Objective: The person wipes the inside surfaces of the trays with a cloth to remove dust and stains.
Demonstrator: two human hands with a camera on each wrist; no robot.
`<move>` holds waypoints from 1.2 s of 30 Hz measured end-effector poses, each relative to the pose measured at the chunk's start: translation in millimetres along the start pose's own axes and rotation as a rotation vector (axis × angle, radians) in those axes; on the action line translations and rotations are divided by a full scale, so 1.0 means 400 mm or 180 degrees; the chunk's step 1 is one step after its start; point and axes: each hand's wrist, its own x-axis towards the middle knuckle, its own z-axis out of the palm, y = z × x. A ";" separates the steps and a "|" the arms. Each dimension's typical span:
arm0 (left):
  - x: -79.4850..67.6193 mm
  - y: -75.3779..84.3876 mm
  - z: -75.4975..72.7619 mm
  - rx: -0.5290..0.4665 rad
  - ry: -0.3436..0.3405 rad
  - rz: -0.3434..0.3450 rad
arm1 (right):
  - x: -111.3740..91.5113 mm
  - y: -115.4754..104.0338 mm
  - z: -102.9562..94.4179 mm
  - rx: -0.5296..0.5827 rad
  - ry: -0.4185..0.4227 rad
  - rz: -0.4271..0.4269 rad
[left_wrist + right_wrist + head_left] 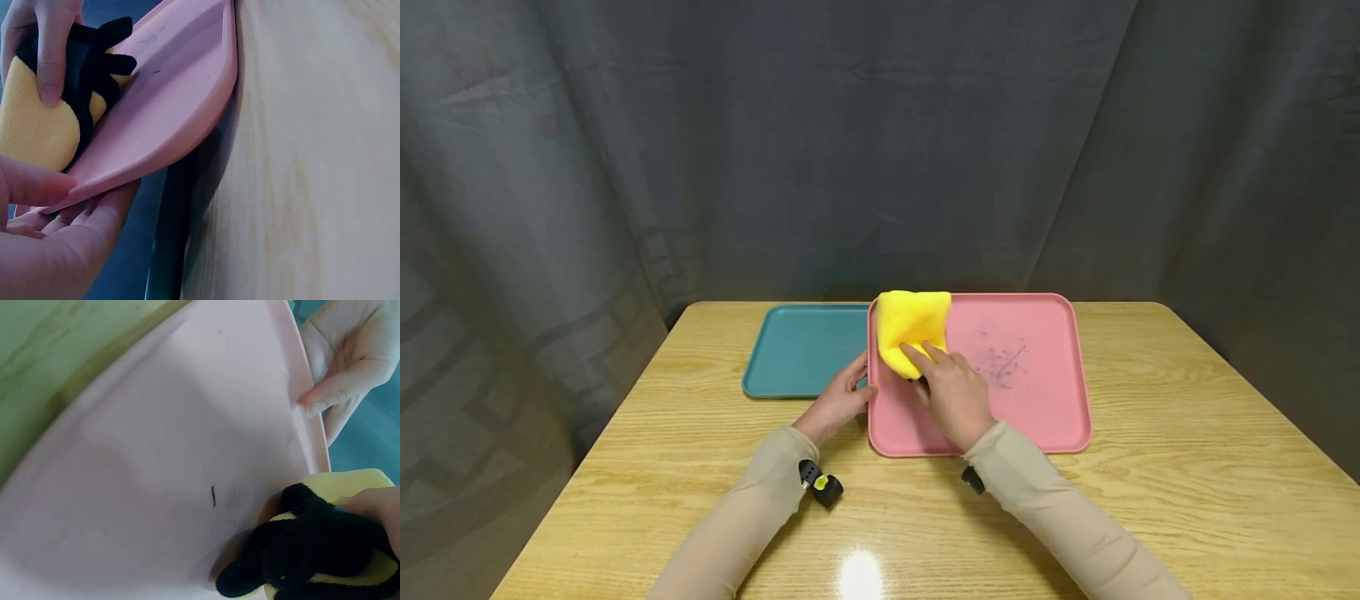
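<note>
A pink tray (pixel 1037 417) is lifted at its left side, overlapping a teal tray (pixel 805 350). My left hand (pixel 842 402) grips that left rim, thumb on top and fingers underneath, as the left wrist view shows. In my right hand (pixel 957 396) is a cloth (pixel 913 321), yellow on one side and black on the other, bunched against the pink tray's upper left part. Dark specks and thin streaks (pixel 1000 365) lie around the tray's middle. The right wrist view shows a short dark mark (pixel 213 496) near the cloth's black folds.
Both trays are on a light wooden table (pixel 1180 433). A dark grey curtain (pixel 880 150) hangs right behind its far edge. A black strap with a small black piece (pixel 827 490) is on the left wrist.
</note>
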 end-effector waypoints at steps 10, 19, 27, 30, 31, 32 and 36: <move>-0.002 0.002 0.003 0.0024 -0.0036 -0.0026 | -0.008 0.014 -0.008 0.0034 -0.0008 0.0084; -0.001 0.002 0.005 0.0003 0.0076 -0.0014 | -0.012 0.027 -0.015 0.0005 0.0011 0.0076; 0.001 -0.001 0.005 0.0002 0.0113 0.0053 | -0.015 0.038 -0.018 0.0028 0.0025 0.0075; 0.002 -0.002 0.005 -0.0008 0.0117 0.0062 | -0.017 0.041 -0.019 0.0025 0.0023 0.0088; 0.002 -0.001 0.005 0.0001 0.0115 0.0063 | -0.017 0.043 -0.019 0.0020 0.0021 0.0092; 0.003 -0.001 0.005 0.0015 0.0112 0.0060 | -0.018 0.044 -0.020 0.0017 0.0020 0.0097; 0.002 0.000 0.004 0.0080 0.0110 0.0034 | -0.020 0.047 -0.021 -0.0012 0.0032 0.0120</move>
